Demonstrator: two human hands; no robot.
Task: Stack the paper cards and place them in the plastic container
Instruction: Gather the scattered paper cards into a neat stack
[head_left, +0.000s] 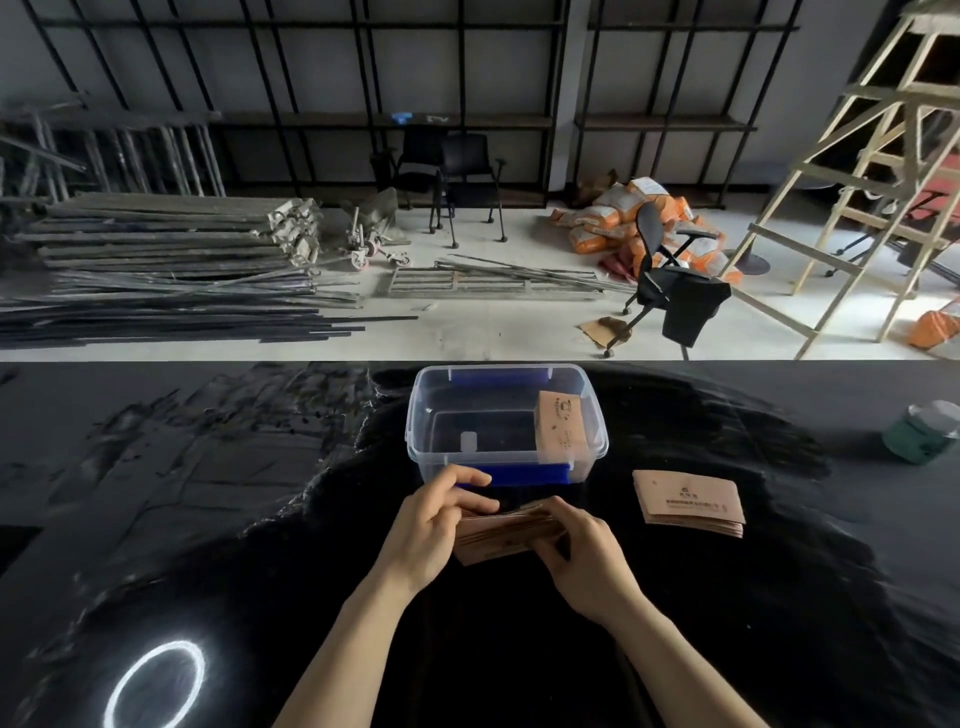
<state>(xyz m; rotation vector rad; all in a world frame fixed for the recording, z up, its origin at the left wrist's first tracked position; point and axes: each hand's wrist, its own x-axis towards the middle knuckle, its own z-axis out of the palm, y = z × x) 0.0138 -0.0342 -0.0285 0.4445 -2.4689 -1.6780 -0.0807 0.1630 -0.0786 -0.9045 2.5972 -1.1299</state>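
Glossy black table top (519, 649), mirror-smooth in the middle, throwing back a bright ring of light, duller and streaky grey out at the edges. On it sits a clear plastic container (426, 415), see-through walls with shiny blue plastic clips. The cards (506, 538) between the hands are matt brown kraft paper, printed; same paper in the stack (688, 501) to the right. Far right, a green jar (922, 434), slightly shiny.

Glossy black table (208, 519): clear container (506, 457), card stack (688, 501), perhaps a jar (924, 431).
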